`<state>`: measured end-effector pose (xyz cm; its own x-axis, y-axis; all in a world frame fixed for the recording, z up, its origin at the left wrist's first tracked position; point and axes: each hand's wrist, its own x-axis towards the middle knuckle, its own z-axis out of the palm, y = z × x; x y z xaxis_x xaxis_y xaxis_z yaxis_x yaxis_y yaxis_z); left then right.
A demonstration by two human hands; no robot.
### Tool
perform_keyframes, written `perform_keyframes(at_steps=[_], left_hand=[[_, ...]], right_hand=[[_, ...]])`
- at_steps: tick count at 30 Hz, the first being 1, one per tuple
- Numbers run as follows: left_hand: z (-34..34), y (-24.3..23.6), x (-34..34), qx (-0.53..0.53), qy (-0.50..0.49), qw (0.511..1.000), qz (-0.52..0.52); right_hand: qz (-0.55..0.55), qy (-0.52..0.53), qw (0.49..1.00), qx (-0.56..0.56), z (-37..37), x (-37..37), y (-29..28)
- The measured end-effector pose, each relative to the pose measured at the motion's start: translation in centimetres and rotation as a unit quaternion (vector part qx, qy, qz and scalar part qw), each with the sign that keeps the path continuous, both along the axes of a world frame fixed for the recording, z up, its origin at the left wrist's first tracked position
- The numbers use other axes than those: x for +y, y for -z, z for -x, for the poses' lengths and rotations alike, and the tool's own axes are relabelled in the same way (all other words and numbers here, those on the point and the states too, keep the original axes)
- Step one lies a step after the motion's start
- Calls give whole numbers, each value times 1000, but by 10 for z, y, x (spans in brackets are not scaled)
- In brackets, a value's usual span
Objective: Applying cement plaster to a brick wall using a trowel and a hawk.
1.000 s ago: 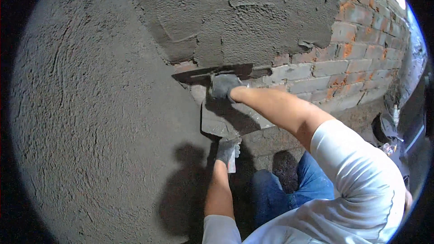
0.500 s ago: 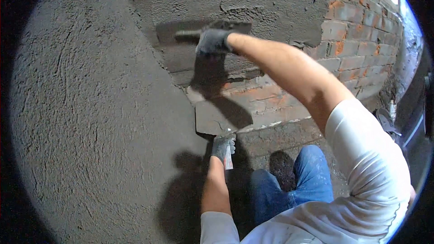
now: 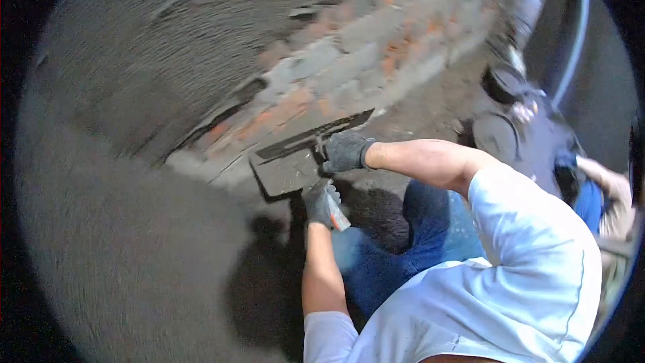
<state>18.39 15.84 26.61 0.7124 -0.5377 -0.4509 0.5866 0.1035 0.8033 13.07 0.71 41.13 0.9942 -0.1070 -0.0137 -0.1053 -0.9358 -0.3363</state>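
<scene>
My right hand (image 3: 346, 152), in a dark grey glove, is closed round the handle of a long plastering trowel (image 3: 353, 121). The trowel's narrow blade is tilted and lies over the far edge of a wide, flat-bladed trowel (image 3: 285, 173). My gloved left hand (image 3: 319, 203) grips that wide trowel by its handle, whose pale end with a red mark sticks out below the fingers. The grey blade looks smeared with mortar; whether the two blades touch I cannot tell. Beyond them is the bare lower brickwork (image 3: 336, 67), below wet grey plaster (image 3: 222, 33).
A plastered grey wall (image 3: 134, 242) stands close on my left. At the right are a dark bucket (image 3: 504, 82), a round dark container (image 3: 496, 136), a pale hose (image 3: 574, 47) and another person's arm (image 3: 598, 175). My knees are bent just below the tools.
My right hand has come down from the plastered wall with the plastering trowel, to the wide trowel in my left hand. The view has swung right, bringing containers and another person's arm in.
</scene>
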Motion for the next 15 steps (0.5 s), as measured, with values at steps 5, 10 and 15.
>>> perform_keyframes(at_steps=[5,10,15], left_hand=[[33,42,-50,19,203,975,-91],[43,113,-93,-17,366,930,-12],[45,97,-142,90,416,900,-91]], right_hand=[[-576,56,811,91,67,-119,38],[-502,-151,850,57,220,-226,127],[-479,553,672,114,375,-219,123]])
